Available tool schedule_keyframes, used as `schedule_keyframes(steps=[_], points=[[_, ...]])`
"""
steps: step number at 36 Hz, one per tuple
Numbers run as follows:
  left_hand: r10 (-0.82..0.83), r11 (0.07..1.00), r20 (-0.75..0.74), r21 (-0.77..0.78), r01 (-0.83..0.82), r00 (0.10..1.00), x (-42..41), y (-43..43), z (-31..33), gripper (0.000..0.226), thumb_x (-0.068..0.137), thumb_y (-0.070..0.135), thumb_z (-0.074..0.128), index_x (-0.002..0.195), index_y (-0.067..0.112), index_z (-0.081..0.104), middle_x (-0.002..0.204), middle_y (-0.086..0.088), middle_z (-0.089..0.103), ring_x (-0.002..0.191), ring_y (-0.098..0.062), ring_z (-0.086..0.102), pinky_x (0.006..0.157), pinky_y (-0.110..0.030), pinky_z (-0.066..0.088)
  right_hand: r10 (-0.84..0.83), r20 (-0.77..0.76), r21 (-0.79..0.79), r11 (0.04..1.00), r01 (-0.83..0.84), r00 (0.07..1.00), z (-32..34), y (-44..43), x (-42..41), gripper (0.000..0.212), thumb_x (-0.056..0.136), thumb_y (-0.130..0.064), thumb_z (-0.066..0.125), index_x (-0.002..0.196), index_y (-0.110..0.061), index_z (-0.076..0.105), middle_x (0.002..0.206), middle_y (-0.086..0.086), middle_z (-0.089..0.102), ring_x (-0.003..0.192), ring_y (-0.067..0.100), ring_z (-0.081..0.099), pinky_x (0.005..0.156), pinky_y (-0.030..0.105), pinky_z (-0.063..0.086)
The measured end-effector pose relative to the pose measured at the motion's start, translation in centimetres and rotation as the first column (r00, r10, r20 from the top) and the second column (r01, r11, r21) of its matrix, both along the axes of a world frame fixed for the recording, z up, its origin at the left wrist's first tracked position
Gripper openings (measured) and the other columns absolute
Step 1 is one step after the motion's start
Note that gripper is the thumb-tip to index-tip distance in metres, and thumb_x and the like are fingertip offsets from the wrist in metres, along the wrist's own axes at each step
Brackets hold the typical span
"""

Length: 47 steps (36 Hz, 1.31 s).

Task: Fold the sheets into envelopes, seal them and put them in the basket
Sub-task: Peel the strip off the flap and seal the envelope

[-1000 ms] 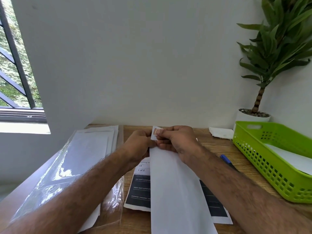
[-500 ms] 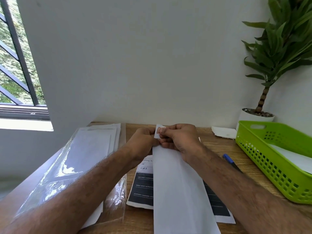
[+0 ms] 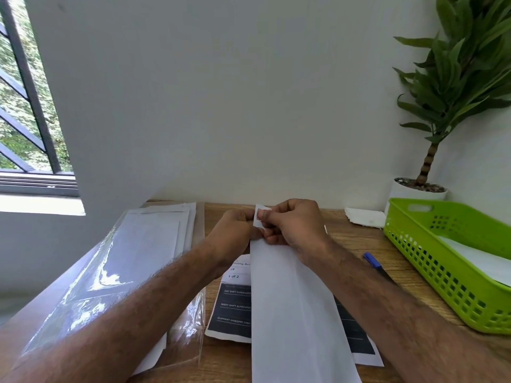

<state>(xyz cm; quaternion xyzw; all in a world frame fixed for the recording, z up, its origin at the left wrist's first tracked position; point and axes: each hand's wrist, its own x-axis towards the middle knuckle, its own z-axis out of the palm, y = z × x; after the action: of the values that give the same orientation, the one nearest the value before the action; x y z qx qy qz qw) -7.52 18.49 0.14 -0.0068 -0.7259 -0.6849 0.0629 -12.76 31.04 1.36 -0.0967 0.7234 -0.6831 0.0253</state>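
A long white envelope (image 3: 296,313) lies lengthwise on the wooden desk, over printed sheets (image 3: 232,308) with dark bands. Both my hands meet at its far end. My right hand (image 3: 296,225) pinches a small white strip (image 3: 260,215) at the envelope's flap, which stands up between thumb and finger. My left hand (image 3: 235,230) grips the envelope's far left corner beside it. A green plastic basket (image 3: 414,244) stands at the right with white envelopes (image 3: 475,258) inside.
A stack of blank envelopes in a clear plastic sleeve (image 3: 130,261) lies on the left. A blue pen (image 3: 373,262) rests between my right arm and the basket. A crumpled white paper (image 3: 365,217) and a potted plant (image 3: 425,172) stand at the back right.
Both hands stay at the envelope's far end, still working the small strip. Only the camera view has shifted slightly.
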Motion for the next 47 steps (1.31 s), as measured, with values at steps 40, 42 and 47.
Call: schedule_keyframes(steps=[40,42,47], points=[[0.232,0.913,-0.025,0.349,-0.209,0.972,-1.1,-0.3,-0.8,0.033,0.101,0.024,0.056,0.109,-0.004,0.072,0.104,-0.025,0.074,0.097,-0.043,0.071,0.08,-0.046,0.06,0.168,-0.237,0.339,0.937,-0.081,0.957,1.6,1.5,-1.3,0.03,0.068,-0.037,0.091,0.091,-0.024,0.076,0.103,-0.004,0.074,0.093,0.02,0.071,0.083,0.041,0.061],[0.222,0.928,-0.038,0.316,-0.199,0.974,-1.3,-0.4,-0.9,0.033,0.101,0.024,0.056,0.109,-0.003,0.072,0.104,-0.024,0.074,0.097,-0.042,0.072,0.084,-0.048,0.059,0.178,-0.223,0.322,0.942,-0.1,0.958,1.6,1.7,-1.4,0.029,0.068,-0.035,0.091,0.09,-0.022,0.077,0.102,-0.003,0.075,0.092,0.019,0.072,0.082,0.039,0.061],[0.225,0.952,-0.08,0.232,-0.202,0.971,-1.5,-0.6,-0.9,0.032,0.101,0.024,0.056,0.107,-0.001,0.074,0.102,-0.022,0.075,0.096,-0.041,0.072,0.082,-0.045,0.058,0.119,-0.228,0.261,0.964,-0.057,0.966,1.5,1.5,-1.2,0.024,0.069,-0.038,0.09,0.081,-0.02,0.078,0.085,-0.005,0.077,0.083,0.015,0.074,0.075,0.033,0.06]])
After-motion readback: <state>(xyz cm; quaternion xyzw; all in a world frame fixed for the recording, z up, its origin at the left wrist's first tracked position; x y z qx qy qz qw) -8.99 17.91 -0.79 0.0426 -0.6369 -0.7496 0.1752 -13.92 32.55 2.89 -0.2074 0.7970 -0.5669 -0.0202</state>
